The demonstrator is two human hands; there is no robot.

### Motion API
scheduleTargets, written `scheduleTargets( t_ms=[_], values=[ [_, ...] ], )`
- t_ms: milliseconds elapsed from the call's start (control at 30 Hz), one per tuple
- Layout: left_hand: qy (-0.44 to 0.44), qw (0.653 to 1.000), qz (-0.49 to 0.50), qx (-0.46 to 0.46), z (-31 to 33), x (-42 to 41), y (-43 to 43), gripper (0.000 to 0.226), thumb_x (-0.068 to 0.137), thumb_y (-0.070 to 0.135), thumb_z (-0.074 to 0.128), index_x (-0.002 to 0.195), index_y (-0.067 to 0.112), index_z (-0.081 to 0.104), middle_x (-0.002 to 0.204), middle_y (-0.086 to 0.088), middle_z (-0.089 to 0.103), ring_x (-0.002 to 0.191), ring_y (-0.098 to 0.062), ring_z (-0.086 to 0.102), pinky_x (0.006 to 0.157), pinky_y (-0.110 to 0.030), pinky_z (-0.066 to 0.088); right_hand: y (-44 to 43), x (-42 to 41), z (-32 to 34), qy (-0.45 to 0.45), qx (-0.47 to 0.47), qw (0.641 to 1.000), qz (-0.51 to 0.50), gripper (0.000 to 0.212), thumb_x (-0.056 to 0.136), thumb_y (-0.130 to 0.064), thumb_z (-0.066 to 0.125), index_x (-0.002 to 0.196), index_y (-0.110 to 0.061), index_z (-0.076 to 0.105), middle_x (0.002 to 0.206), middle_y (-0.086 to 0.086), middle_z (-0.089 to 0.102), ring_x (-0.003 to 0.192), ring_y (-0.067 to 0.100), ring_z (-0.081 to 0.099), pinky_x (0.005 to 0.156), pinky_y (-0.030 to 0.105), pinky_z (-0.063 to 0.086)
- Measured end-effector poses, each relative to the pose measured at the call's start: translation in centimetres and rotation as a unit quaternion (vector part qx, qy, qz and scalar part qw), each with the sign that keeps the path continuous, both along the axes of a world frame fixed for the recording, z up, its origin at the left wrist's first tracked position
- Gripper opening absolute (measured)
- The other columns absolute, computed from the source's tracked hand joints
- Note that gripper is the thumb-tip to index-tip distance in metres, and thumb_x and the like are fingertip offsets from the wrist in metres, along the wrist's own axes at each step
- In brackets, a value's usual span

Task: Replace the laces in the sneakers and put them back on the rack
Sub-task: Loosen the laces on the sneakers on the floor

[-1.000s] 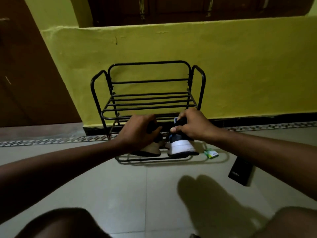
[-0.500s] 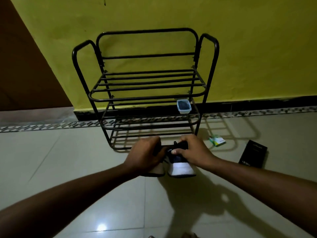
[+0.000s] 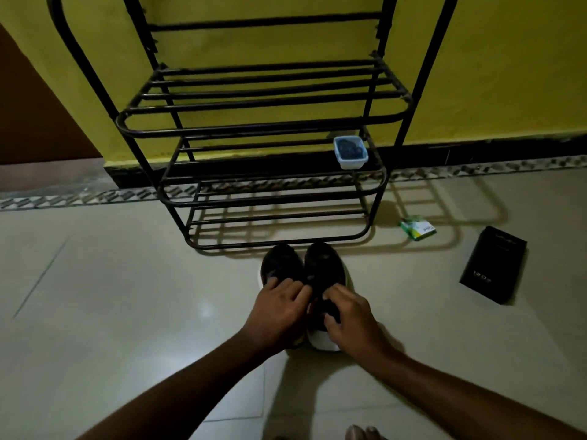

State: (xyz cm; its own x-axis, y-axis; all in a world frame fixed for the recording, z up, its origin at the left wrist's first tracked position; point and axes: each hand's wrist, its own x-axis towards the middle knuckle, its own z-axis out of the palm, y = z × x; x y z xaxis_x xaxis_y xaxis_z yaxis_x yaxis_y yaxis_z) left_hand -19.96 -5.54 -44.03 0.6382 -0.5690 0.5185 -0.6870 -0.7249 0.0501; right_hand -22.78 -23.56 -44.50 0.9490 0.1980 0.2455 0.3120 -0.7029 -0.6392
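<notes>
Two dark sneakers with white soles stand side by side on the tiled floor, toes toward the black metal rack (image 3: pixel 260 128). My left hand (image 3: pixel 279 312) lies over the heel part of the left sneaker (image 3: pixel 281 265), fingers curled onto its top. My right hand (image 3: pixel 351 319) grips the rear opening of the right sneaker (image 3: pixel 324 265), thumb and fingers curled round its collar. The laces are too dark to make out.
A small clear tub (image 3: pixel 350 152) with dark contents sits on the rack's middle shelf at right. A green packet (image 3: pixel 417 228) and a black box (image 3: pixel 494 263) lie on the floor to the right. A yellow wall stands behind the rack. Toes show at the bottom edge.
Both hands have drawn the pair of sneakers off the rack's bottom shelf and set them on the floor in front of it. The view has tilted down and closer.
</notes>
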Motion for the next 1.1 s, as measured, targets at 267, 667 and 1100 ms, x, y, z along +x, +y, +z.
scheduleTargets(
  t_ms=[267, 667, 1100],
  values=[
    [0.038, 0.998, -0.027, 0.045, -2.5, -1.8, 1.2, 0.014, 0.09, 0.021, 0.064, 0.087, 0.012, 0.054, 0.077, -0.006, 0.051, 0.068, -0.025, 0.046, 0.059, -0.034, 0.035, -0.1, -2.2, -3.1, 0.006, 0.004, 1.0, 0.028, 0.027, 0.073, -0.004, 0.076, 0.094, -0.011, 0.06, 0.095, 0.001, 0.059, 0.085, 0.02, 0.061, 0.076, 0.02, 0.045],
    [0.252, 0.963, 0.074, -0.061, 0.5, 2.4, -1.4, 0.015, 0.094, 0.026, 0.059, 0.097, 0.011, 0.059, 0.095, -0.005, 0.057, 0.085, -0.022, 0.052, 0.064, -0.035, 0.045, -2.4, 1.8, -2.6, 0.021, 0.052, 0.994, -0.089, 0.035, 0.078, -0.014, 0.067, 0.111, -0.016, 0.058, 0.114, -0.001, 0.05, 0.104, 0.018, 0.056, 0.089, 0.037, 0.054],
    [0.319, 0.945, 0.06, 0.036, -1.2, 6.0, -4.0, 0.032, 0.083, 0.037, 0.064, 0.108, 0.02, 0.054, 0.109, -0.001, 0.058, 0.092, -0.03, 0.063, 0.064, -0.039, 0.051, -2.7, 3.1, -5.0, 0.026, 0.047, 0.993, -0.104, 0.031, 0.083, -0.008, 0.066, 0.115, -0.009, 0.064, 0.113, 0.005, 0.062, 0.102, 0.021, 0.062, 0.088, 0.033, 0.053]
  ],
)
